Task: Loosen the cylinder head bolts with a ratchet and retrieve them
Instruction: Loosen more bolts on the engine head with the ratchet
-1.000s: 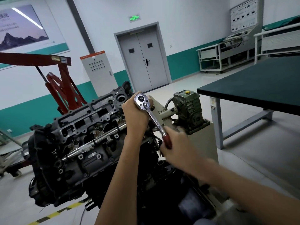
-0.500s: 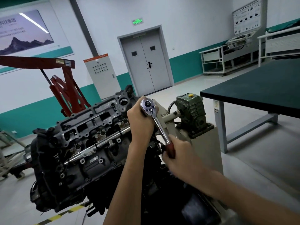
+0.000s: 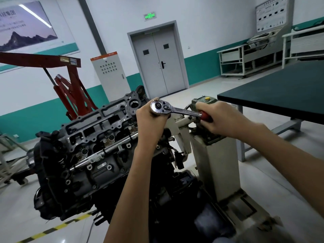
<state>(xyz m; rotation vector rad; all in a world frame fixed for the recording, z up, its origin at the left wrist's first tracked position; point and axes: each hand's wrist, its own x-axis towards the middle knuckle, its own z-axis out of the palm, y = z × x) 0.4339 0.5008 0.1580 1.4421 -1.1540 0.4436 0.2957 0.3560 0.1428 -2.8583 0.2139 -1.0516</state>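
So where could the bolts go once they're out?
The dark table, beyond the right hand, shows bare top. The engine is crowded with parts; the left hand and ratchet take up its right end.

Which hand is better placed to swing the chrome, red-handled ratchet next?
Likely right. The right hand grips the chrome, red-handled ratchet at its handle end, giving leverage; the left hand wraps around the head, steadying it.

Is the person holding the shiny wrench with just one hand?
No, the right hand grips the ratchet by its red handle, and the left hand holds it under the head.
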